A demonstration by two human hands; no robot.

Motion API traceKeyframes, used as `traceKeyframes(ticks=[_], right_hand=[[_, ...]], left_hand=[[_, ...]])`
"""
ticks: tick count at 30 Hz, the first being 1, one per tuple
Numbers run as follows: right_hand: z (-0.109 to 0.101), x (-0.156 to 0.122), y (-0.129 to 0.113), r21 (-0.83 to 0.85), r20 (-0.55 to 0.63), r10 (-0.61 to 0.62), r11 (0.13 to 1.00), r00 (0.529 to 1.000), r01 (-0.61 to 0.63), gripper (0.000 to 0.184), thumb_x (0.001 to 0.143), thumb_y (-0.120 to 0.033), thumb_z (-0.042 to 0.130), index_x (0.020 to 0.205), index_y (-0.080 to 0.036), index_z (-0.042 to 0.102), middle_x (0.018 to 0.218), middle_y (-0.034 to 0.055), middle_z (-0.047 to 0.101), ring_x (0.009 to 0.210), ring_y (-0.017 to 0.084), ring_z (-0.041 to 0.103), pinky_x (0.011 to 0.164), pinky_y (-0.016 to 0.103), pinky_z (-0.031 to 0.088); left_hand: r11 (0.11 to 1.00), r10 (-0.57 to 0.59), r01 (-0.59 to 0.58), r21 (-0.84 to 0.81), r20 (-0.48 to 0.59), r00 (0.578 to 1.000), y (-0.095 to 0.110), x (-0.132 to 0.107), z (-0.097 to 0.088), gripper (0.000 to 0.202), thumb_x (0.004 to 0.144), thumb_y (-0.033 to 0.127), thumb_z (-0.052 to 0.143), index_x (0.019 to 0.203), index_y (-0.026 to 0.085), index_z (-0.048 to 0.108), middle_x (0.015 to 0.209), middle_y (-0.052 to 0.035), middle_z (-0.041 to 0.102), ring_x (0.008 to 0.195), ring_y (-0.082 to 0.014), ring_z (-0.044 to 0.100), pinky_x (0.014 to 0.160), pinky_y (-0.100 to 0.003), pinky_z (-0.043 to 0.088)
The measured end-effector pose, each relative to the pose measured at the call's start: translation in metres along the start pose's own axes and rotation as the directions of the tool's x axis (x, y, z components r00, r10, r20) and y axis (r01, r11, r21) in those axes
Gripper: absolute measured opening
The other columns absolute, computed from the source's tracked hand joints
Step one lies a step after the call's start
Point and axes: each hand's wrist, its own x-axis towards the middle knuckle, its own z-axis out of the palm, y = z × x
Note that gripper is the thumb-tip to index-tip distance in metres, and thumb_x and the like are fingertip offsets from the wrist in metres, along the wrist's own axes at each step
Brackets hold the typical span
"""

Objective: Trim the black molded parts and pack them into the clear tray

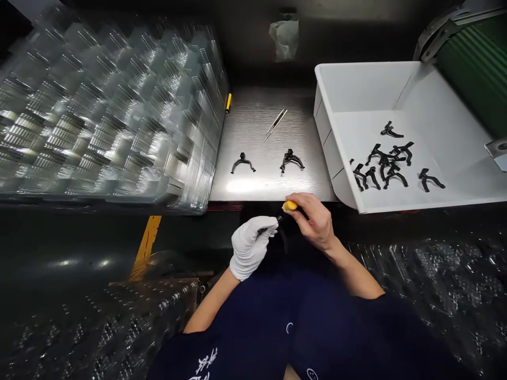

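Note:
My left hand (pixel 250 247), in a white glove, pinches a small black plastic part (pixel 266 229) in front of my chest. My right hand (pixel 313 220) is bare and grips a yellow-handled tool (pixel 290 206), probably a small screwdriver. Its thin dark tip reaches toward the black part, and I cannot tell whether they touch. Two similar black forked parts (pixel 243 163) (pixel 291 160) lie on the steel worktop (pixel 253 126), just beyond my hands, with steel tweezers (pixel 275 124) behind them.
A white plastic bin (pixel 348 89) at the right holds several black forked parts. At the left stands a tall stack of clear plastic trays (pixel 111 116), with a yellow marker (pixel 228 103) by it. Crumpled clear plastic (pixel 435 274) lies below at the right, and a green ribbed surface (pixel 475 58) is beyond the bin.

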Motion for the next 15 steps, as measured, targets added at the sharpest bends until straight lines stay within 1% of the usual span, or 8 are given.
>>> traceKeyframes(ticks=[1,4,5,7,10,12,14,15], right_hand=[[-0.001,0.001,0.001,0.006,0.007,-0.002,1.000,1.000,0.001,0.022,0.098,-0.015,0.058,0.118,-0.019,0.064,0.102,0.0105,0.073,0.098,0.023,0.068,0.087,0.039,0.059],[-0.003,0.004,0.002,0.070,0.078,-0.110,0.992,0.991,0.105,0.024,0.097,-0.013,0.058,0.120,-0.018,0.063,0.104,0.0111,0.073,0.097,0.022,0.068,0.087,0.037,0.059],[-0.004,0.005,0.003,0.064,0.084,-0.130,0.990,0.988,0.124,0.024,0.097,-0.012,0.057,0.120,-0.017,0.063,0.102,0.0113,0.073,0.096,0.022,0.068,0.086,0.037,0.059],[-0.005,0.006,0.003,0.034,0.064,-0.088,0.996,0.994,0.086,0.022,0.098,-0.012,0.056,0.118,-0.016,0.064,0.100,0.0111,0.073,0.094,0.022,0.068,0.084,0.037,0.059],[-0.004,0.005,0.004,0.110,0.108,-0.048,0.993,0.993,0.036,0.021,0.099,-0.017,0.056,0.119,-0.019,0.063,0.104,0.0097,0.073,0.099,0.021,0.068,0.088,0.036,0.058],[-0.003,0.002,0.009,0.141,0.152,-0.032,0.990,0.988,0.010,0.019,0.100,-0.021,0.055,0.118,-0.020,0.063,0.106,0.0095,0.073,0.101,0.021,0.068,0.091,0.038,0.057],[-0.003,-0.001,0.015,0.119,0.147,0.081,0.988,0.986,-0.099,0.017,0.099,-0.024,0.054,0.114,-0.020,0.062,0.105,0.0102,0.072,0.099,0.022,0.068,0.091,0.040,0.056],[-0.003,-0.002,0.018,0.142,0.153,0.166,0.972,0.974,-0.188,0.018,0.098,-0.025,0.054,0.114,-0.020,0.061,0.106,0.0105,0.071,0.099,0.022,0.068,0.090,0.040,0.055]], left_hand=[[0.996,0.076,-0.077,0.042,0.026,0.997,-0.001,0.000,-0.002,0.010,0.093,0.020,0.066,0.098,0.021,0.075,0.093,-0.0045,0.078,0.071,-0.0143,0.073,0.069,-0.027,0.064],[0.952,0.264,-0.279,0.129,0.120,0.957,-0.005,0.002,-0.008,0.021,0.093,0.013,0.060,0.106,0.023,0.074,0.099,-0.0050,0.079,0.087,-0.0182,0.076,0.081,-0.029,0.064],[0.937,0.301,-0.320,0.140,0.140,0.943,-0.006,0.002,-0.009,0.024,0.093,0.011,0.059,0.108,0.023,0.073,0.099,-0.0047,0.079,0.089,-0.0183,0.076,0.082,-0.029,0.064],[0.926,0.333,-0.352,0.135,0.144,0.932,-0.007,0.002,-0.009,0.028,0.092,0.008,0.058,0.110,0.024,0.072,0.098,-0.0038,0.079,0.088,-0.0172,0.076,0.082,-0.028,0.064],[0.957,0.265,-0.273,0.099,0.084,0.961,-0.005,0.001,-0.006,0.020,0.091,0.011,0.064,0.105,0.022,0.072,0.097,-0.0036,0.078,0.079,-0.0152,0.075,0.075,-0.025,0.063],[0.991,0.120,-0.122,0.061,0.039,0.992,-0.002,0.001,-0.004,0.010,0.093,0.019,0.066,0.101,0.020,0.072,0.091,-0.0032,0.078,0.067,-0.0135,0.073,0.065,-0.024,0.062],[0.999,0.004,-0.005,0.041,0.021,1.000,0.001,0.002,-0.003,0.010,0.095,0.027,0.065,0.099,0.019,0.071,0.084,-0.0022,0.077,0.059,-0.0126,0.070,0.059,-0.024,0.059],[0.998,-0.006,0.006,0.061,0.012,1.000,0.002,0.003,-0.003,0.012,0.095,0.029,0.066,0.099,0.019,0.070,0.082,-0.0019,0.076,0.060,-0.0130,0.070,0.060,-0.024,0.059]])
